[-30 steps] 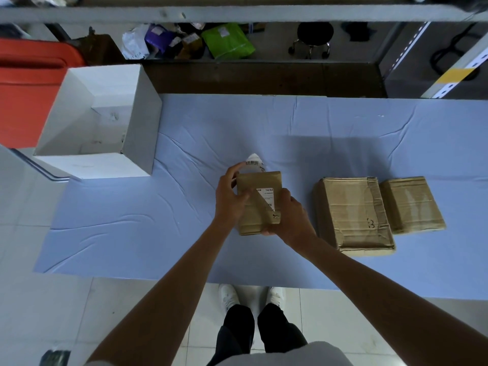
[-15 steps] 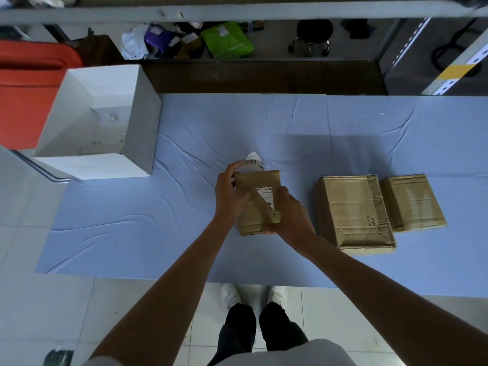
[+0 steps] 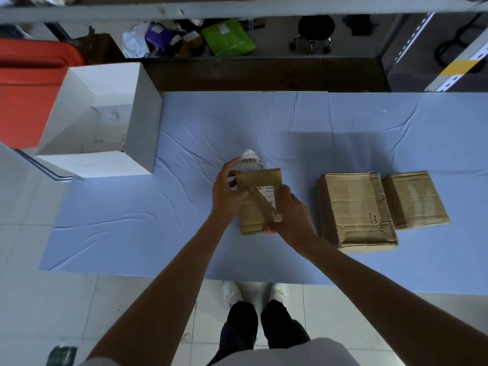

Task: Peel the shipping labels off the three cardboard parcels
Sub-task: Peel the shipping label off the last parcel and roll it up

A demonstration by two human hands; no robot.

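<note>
A small cardboard parcel (image 3: 253, 199) is held a little above the blue-covered table (image 3: 343, 128), near its middle. My right hand (image 3: 290, 215) grips the parcel's right side and lower corner. My left hand (image 3: 227, 191) sits at the parcel's left side and pinches the white shipping label (image 3: 249, 161), whose peeled end with a barcode stands up past the parcel's far edge. Part of the label (image 3: 268, 195) still lies on the parcel's top face. Two more cardboard parcels lie to the right: a large one (image 3: 353, 210) and a smaller one (image 3: 414, 199), side by side.
An open white box (image 3: 137, 122) stands at the table's left far corner, with a red bin (image 3: 26, 85) beyond it. Shelving with bags and a stool stands behind the table. My feet are on the tiled floor below the table's near edge.
The peeled end of the label has risen slightly above the parcel's far edge. Both hands keep their hold and the parcel has barely moved.
</note>
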